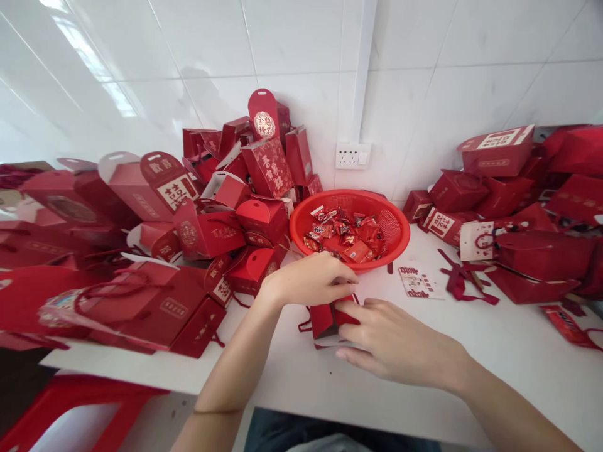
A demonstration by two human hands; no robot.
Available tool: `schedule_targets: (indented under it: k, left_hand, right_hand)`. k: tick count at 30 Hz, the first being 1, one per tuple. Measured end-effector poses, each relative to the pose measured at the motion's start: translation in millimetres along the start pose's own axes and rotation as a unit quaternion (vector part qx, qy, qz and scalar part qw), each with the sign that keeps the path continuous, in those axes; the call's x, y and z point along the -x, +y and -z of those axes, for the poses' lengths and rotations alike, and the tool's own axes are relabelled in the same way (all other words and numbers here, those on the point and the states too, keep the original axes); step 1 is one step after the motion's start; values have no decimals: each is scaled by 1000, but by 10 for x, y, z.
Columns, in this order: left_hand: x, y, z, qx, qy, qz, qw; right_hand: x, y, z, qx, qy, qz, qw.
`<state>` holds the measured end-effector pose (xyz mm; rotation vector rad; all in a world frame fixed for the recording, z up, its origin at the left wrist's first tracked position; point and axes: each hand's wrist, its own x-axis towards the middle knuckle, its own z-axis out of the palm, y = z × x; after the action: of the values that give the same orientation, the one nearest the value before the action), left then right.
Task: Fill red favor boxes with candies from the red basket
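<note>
I get only part of the small red box [323,323]: left hand [320,280] and right hand [393,342] cover the rest, contents not visible to me. Can't tell either grip. Wrapper print on the sweets [358,251], mostly too small. Left boxes [146,307], right boxes [546,257]: cut by side edges. Red plastic item [94,387], lower left: cropped, unclear.

Soft, bright light; white glare streaks the tiled wall [301,37] at upper left, a faint shadow lies nearby, and wide-angle stretch smears the boxes [82,201] toward the left edge
</note>
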<state>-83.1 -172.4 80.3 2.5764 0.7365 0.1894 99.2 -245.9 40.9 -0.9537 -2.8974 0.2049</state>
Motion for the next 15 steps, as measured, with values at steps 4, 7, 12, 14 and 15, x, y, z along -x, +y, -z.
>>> schedule_targets:
  k: [4,7,12,14,15]
  left_hand:
    - [10,-50,-1,15,6,7,1000]
    - [-4,-108,-12,13,1,27,1000]
    - [24,-145,26,5,-18,57,998]
    - [71,-160,53,5,-20,59,998]
    - [102,-169,68,3,-18,61,998]
  right_hand:
    - [-38,-4,-19,-23,-7,39,999]
    - [-55,0,-22,-30,-24,53,998]
    - [-26,-13,-4,-15,-9,1,1000]
    - [1,-27,6,-14,2,-18,1000]
    - [16,-33,11,-13,4,-29,999]
